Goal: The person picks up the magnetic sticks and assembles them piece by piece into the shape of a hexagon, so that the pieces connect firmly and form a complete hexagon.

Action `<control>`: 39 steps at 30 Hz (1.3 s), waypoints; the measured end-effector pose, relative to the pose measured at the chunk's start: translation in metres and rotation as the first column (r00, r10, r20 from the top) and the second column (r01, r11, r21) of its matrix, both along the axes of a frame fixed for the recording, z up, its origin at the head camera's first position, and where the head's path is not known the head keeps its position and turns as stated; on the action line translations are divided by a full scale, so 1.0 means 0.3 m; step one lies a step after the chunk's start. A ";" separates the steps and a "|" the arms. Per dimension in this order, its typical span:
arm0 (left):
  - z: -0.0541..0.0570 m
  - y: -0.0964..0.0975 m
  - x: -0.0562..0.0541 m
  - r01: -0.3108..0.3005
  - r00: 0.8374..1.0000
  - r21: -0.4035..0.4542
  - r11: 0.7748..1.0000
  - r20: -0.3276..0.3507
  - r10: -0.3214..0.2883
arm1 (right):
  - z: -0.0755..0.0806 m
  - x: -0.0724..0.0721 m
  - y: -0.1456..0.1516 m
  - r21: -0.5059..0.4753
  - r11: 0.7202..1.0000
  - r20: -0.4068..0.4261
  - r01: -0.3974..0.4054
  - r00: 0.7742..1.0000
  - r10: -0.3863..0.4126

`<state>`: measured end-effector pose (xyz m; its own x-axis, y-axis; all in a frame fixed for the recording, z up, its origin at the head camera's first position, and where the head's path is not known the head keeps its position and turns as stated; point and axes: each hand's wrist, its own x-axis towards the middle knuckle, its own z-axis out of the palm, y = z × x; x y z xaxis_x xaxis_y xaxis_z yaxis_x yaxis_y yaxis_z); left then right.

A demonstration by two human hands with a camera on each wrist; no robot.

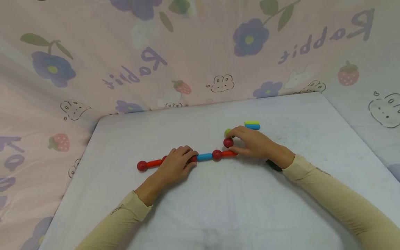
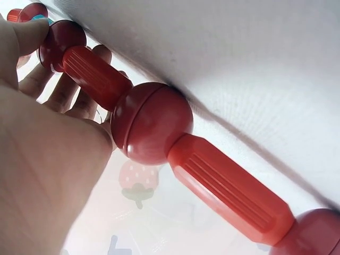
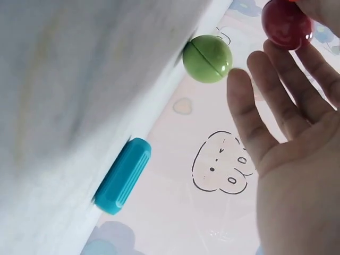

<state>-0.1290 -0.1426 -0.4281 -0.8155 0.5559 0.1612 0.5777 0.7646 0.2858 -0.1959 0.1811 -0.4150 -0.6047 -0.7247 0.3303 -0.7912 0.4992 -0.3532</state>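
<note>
A chain of red balls joined by red rods (image 2: pixel 231 186) and one blue rod (image 1: pixel 204 157) lies across the white table. My left hand (image 1: pixel 176 163) lies over its middle, thumb and fingers around a red ball (image 2: pixel 62 45) at the blue rod's left end; it hides part of the chain. At the chain's right end a red rod (image 1: pixel 229 153) reaches under my right hand (image 1: pixel 252 141). A separate red ball (image 1: pixel 228 142) is held between that hand's thumb and fingertips. Just beyond the fingers sits a green ball (image 3: pixel 207 58).
A yellow-green rod (image 1: pixel 252 122) and a blue rod (image 3: pixel 123 176) lie side by side behind my right hand. Something dark (image 1: pixel 274 165) shows under the right wrist. Patterned cloth (image 1: pixel 200 52) hangs behind the table and along its sides.
</note>
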 end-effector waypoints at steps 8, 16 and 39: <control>0.000 -0.001 0.000 0.003 1.000 -0.002 1.000 -0.006 -0.003 | 0.002 0.023 0.037 0.009 1.000 -0.022 0.017 1.000 -0.017; 0.002 -0.002 -0.001 -0.009 1.000 -0.019 1.000 0.002 0.009 | 0.001 0.043 0.074 0.000 1.000 -0.065 0.015 0.998 -0.015; -0.003 -0.001 -0.006 -0.114 0.993 -0.037 0.993 0.015 0.114 | -0.010 0.088 0.118 0.107 0.991 -0.024 0.086 0.996 -0.084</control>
